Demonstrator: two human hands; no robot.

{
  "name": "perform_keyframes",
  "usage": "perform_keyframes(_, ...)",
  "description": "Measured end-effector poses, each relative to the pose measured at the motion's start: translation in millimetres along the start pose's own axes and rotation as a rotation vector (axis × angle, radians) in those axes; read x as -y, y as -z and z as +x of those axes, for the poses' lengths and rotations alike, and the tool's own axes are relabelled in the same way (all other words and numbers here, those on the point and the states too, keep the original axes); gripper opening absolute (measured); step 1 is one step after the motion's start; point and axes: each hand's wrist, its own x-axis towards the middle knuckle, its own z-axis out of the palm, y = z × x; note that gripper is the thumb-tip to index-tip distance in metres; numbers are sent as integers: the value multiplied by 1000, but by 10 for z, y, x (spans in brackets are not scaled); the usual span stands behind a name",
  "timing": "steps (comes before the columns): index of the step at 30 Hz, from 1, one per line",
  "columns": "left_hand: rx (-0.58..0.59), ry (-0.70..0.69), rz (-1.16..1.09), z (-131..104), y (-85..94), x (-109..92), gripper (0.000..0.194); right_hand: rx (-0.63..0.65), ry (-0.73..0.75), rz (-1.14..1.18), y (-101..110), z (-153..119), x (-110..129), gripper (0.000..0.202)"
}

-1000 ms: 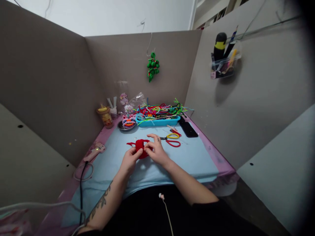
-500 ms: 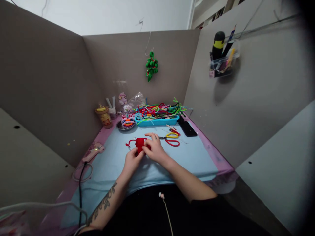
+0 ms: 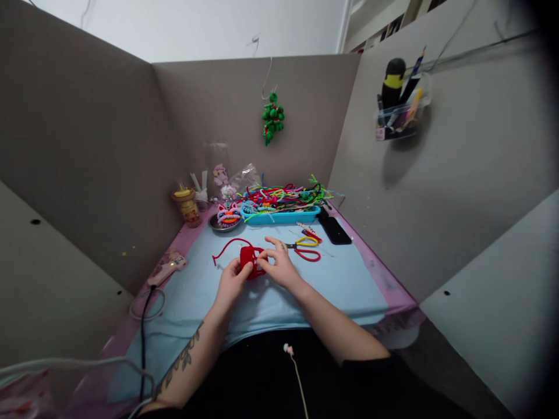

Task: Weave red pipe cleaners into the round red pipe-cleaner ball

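Observation:
A red fuzzy piece (image 3: 247,255) is held above the blue cloth (image 3: 196,302), with a loose red strand (image 3: 230,241) curving off to its left. My left hand (image 3: 233,279) grips its left side, thumb on the front. On the right side, my right hand (image 3: 277,263) pinches the piece between thumb and a finger, while another finger points up and away. Small gaps show in the red piece near my right fingertips. Just right of that hand lie scissors (image 3: 308,255) with one yellow and one red handle.
A blue tray (image 3: 282,217) heaped with coloured stems stands at the back, beside a metal bowl (image 3: 225,228) with a colourful figure. A phone (image 3: 335,230) lies right, a pink glue gun (image 3: 168,270) and a cup (image 3: 187,208) left.
The red piece is turned so its open, looped right part shows. Its loose strand now stretches out longer to the left. Both hands have shifted slightly on it.

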Motion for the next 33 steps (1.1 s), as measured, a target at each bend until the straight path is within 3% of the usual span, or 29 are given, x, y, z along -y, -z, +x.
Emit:
perform_keyframes(14, -7, -141, 71, -54, -15, 4, 32, 105, -84, 241, -55, 69, 18, 3)
perform_keyframes(18, -48, -132, 23, -42, -49, 17, 36, -23, -62, 194, -110, 17, 83, 5)
perform_keyframes(23, -123, -102, -61, -41, -91, 1, 45, -281, 13, 227, -125, -131, 115, 7)
perform_keyframes(25, -148, -105, -66, -50, -102, -8, 44, -288, -57, 318, -149, -192, 95, 13)
perform_keyframes(29, -174, -133, -62, -80, -121, -24, 40, -166, -302, 718, -264, -261, 62, 22)
perform_keyframes(33, -149, -153, 2, -110, -129, -13, 34, -179, -524, 953, -348, -236, 113, 33)
